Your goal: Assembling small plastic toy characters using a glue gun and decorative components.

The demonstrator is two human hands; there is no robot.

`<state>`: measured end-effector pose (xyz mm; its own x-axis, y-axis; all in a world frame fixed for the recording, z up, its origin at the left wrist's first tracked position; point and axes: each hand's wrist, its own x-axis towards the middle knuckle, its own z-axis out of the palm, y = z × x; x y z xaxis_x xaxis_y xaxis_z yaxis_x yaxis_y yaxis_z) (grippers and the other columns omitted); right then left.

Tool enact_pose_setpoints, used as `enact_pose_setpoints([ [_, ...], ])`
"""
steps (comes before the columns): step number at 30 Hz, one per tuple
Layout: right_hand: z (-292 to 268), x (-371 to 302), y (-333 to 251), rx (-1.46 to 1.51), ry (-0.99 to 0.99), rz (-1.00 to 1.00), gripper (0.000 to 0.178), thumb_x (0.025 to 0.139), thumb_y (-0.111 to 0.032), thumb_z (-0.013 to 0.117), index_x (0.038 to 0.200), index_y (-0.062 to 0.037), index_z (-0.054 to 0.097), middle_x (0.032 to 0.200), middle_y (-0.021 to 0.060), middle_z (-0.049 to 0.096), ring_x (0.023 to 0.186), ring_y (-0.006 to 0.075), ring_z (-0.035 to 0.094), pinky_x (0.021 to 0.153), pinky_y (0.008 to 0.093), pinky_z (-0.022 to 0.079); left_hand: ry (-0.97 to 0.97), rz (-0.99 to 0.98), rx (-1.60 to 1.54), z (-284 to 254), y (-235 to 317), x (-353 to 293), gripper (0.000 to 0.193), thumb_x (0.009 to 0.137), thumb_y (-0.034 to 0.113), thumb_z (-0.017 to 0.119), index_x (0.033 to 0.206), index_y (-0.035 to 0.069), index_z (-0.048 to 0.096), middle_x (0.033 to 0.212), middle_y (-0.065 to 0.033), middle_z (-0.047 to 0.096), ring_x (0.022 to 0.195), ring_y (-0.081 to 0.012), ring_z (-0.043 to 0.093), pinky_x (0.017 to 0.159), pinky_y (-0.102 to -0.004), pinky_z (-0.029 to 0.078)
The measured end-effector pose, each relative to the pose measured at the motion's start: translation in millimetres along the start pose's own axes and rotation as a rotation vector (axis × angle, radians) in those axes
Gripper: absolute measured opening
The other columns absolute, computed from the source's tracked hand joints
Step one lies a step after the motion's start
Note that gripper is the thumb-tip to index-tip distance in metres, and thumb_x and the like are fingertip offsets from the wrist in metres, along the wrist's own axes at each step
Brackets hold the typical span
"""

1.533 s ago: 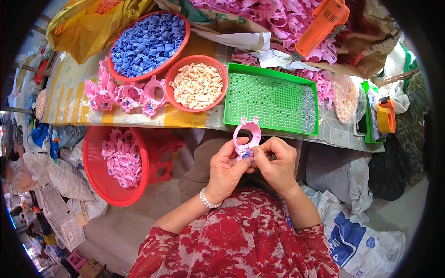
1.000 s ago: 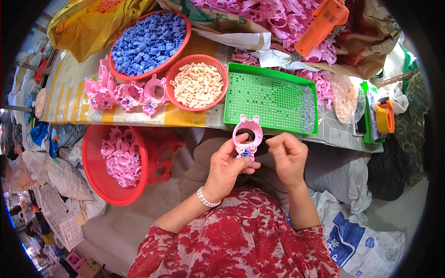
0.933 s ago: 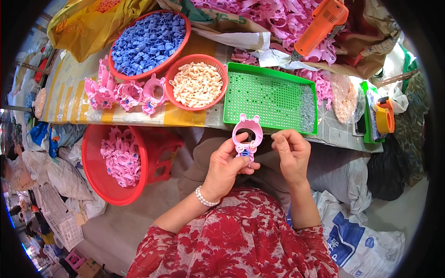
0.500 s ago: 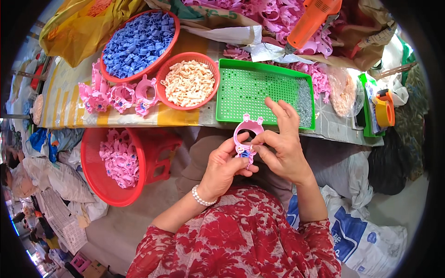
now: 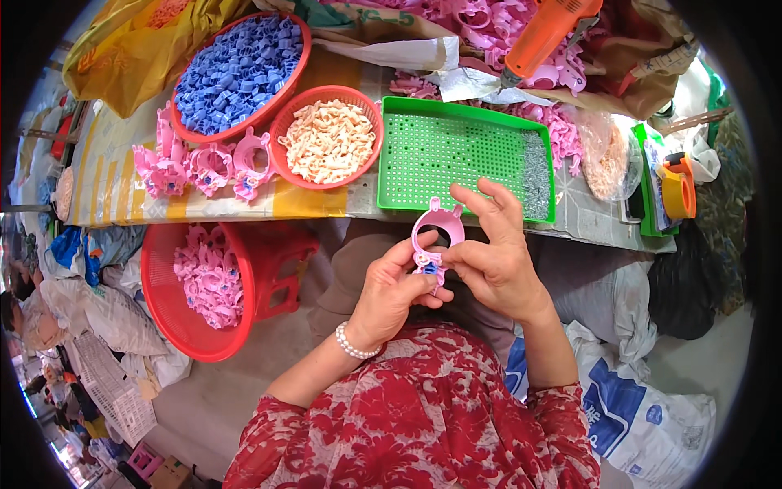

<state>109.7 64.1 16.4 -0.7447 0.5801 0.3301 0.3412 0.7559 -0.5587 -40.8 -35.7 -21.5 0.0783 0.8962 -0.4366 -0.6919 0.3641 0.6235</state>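
The left hand [image 5: 389, 287], palm turned inward, grasps the lower end of the pink ring part [image 5: 442, 219] between thumb and fingers; this part lies between both hands, its long axis pointing away from the body, nearly upright in view, a blue piece [image 5: 430, 268] at its lower end; the right hand [image 5: 498, 267], from the right, brings thumb and forefinger together at its edge, other fingers raised, but I cannot tell what they pinch

Pink eared ring [image 5: 443, 218] with blue piece [image 5: 429, 268], in left hand [image 5: 389, 292]
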Motion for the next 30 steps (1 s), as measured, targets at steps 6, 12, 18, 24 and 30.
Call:
enact_pose_setpoints([
  [6, -4, 0, -1, 0.019, -0.025, 0.027, 0.018, 0.058, -0.006, 0.073, 0.074, -0.0106, 0.067, 0.127, 0.0129, 0.049, 0.122, 0.0381, 0.035, 0.099, 0.0461, 0.030, -0.001, 0.012, -0.003, 2, -1, -1, 0.053, 0.082, -0.002, 0.050, 0.134, 0.004, 0.038, 0.107, -0.0089, 0.059, 0.074, -0.0176, 0.066, 0.064, -0.0241, 0.054],
  [12, -2, -2, -1, 0.048, -0.039, 0.073, 0.015, 0.060, -0.004, 0.071, 0.072, -0.0089, 0.065, 0.124, 0.0132, 0.051, 0.123, 0.0390, 0.035, 0.098, 0.0466, 0.031, -0.008, 0.020, -0.004, 2, -5, -2, 0.053, 0.082, -0.003, 0.050, 0.133, 0.004, 0.038, 0.106, -0.0090, 0.059, 0.074, -0.0174, 0.065, 0.064, -0.0246, 0.054],
  [18, 1, -5, -2, 0.074, -0.005, 0.065, 0.014, 0.064, -0.004, 0.068, 0.076, -0.0071, 0.063, 0.125, 0.0157, 0.049, 0.119, 0.0374, 0.040, 0.096, 0.0455, 0.033, -0.018, 0.033, -0.022, 3, -4, 0, 0.052, 0.082, -0.003, 0.050, 0.132, 0.002, 0.039, 0.101, -0.0098, 0.060, 0.072, -0.0176, 0.066, 0.062, -0.0235, 0.054],
  [24, 5, -7, -8, 0.026, -0.024, 0.064, 0.014, 0.069, -0.005, 0.064, 0.082, -0.0052, 0.059, 0.128, 0.0209, 0.046, 0.112, 0.0337, 0.048, 0.094, 0.0478, 0.034, 0.033, 0.047, 0.013, 4, -1, 2, 0.046, 0.082, -0.002, 0.050, 0.127, 0.001, 0.043, 0.097, -0.0098, 0.061, 0.069, -0.0164, 0.065, 0.059, -0.0227, 0.054],
  [30, 21, -13, -16, -0.172, 0.083, -0.044, 0.015, 0.067, -0.002, 0.064, 0.082, -0.0020, 0.058, 0.123, 0.0273, 0.048, 0.102, 0.0356, 0.054, 0.088, 0.0474, 0.039, 0.127, 0.116, 0.055, 2, -11, 5, 0.035, 0.084, 0.000, 0.047, 0.118, 0.000, 0.048, 0.088, -0.0077, 0.062, 0.063, -0.0134, 0.063, 0.054, -0.0218, 0.052],
])
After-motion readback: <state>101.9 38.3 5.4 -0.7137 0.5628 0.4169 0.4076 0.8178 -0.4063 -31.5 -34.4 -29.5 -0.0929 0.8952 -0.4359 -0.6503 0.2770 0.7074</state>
